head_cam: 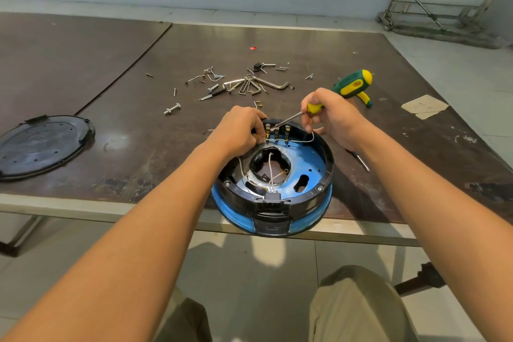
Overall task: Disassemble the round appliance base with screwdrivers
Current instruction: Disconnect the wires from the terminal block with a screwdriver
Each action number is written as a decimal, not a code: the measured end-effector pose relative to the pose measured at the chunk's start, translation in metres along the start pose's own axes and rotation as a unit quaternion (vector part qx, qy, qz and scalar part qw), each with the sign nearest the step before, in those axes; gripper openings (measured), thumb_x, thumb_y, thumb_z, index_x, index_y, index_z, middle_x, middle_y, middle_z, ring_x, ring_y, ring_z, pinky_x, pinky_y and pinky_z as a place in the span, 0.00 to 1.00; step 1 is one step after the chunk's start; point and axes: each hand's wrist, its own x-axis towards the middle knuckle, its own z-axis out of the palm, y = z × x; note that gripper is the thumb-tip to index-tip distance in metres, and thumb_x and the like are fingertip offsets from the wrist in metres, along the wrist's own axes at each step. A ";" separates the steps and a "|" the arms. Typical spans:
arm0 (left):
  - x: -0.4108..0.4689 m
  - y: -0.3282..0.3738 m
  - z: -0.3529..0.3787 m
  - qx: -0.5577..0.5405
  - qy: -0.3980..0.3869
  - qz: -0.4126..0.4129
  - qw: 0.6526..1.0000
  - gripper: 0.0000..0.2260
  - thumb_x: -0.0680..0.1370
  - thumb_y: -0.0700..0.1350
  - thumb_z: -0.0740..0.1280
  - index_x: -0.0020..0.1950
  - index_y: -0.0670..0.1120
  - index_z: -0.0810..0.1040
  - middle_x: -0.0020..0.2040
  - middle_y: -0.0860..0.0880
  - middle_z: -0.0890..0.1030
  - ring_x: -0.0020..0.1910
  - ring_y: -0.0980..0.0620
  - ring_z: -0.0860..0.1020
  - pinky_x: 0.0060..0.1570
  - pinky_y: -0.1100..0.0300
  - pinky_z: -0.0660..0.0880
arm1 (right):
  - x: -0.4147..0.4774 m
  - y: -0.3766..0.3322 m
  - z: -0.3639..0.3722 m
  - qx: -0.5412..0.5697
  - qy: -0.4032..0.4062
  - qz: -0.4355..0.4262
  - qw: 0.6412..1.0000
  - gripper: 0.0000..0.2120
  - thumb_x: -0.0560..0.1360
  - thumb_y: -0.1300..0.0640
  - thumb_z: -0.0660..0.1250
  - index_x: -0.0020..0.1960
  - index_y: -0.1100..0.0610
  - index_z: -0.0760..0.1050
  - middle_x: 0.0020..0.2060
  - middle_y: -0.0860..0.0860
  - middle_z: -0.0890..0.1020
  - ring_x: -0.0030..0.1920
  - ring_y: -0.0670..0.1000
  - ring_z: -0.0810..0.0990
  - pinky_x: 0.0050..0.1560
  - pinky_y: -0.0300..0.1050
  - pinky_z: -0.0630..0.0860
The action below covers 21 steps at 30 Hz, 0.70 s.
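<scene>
Base point(273, 189) sits at centre bottom of frame, open side up, overhanging the near edge of the table point(166, 164). Right hand point(333, 116) grips a yellow-handled screwdriver point(294, 117), tip on the terminals point(277, 132) at the base's far rim. Left hand point(241, 130) is on the far-left rim, fingers curled at the leftmost terminal; can't tell if they pinch anything. Black cover point(41, 144) at left. Loose screws and hex keys point(244, 83) above centre, power driver point(354, 85) upper right.
</scene>
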 end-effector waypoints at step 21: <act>-0.002 0.003 -0.001 -0.009 0.002 -0.012 1.000 0.06 0.74 0.37 0.73 0.47 0.46 0.87 0.69 0.50 0.76 0.64 0.49 0.76 0.64 0.51 0.74 | -0.021 0.004 0.015 0.032 0.052 -0.116 0.991 0.09 0.71 0.58 0.62 0.37 0.61 0.78 0.32 0.57 0.80 0.32 0.55 0.77 0.39 0.46 0.76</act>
